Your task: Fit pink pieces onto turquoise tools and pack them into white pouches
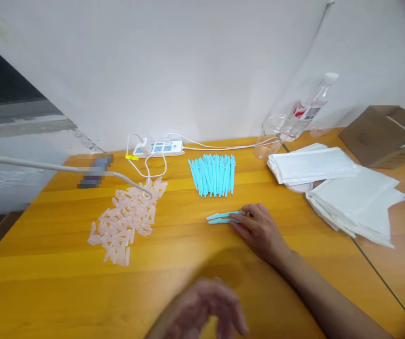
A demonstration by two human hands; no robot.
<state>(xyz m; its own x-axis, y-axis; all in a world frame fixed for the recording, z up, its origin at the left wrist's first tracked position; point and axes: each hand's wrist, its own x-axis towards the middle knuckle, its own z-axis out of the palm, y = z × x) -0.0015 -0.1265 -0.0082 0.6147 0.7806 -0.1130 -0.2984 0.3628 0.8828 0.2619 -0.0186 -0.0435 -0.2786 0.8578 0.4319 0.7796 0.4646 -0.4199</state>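
My right hand rests on the table with its fingers closed on two slim turquoise eyebrow razors. They lie side by side, their free ends pointing left. My left hand, a little blurred, hovers at the bottom edge with bent fingers apart and nothing visible in them. Beyond the right hand, a row of turquoise eyebrow razors lies packed closely together. On the left, a loose pile of pale pink translucent caps is spread over the wood.
A white power strip with plugs and cables stands by the wall. A cable crosses above the caps, near a pixelated object. At right are a clear cup, a bottle, white bags and a cardboard box.
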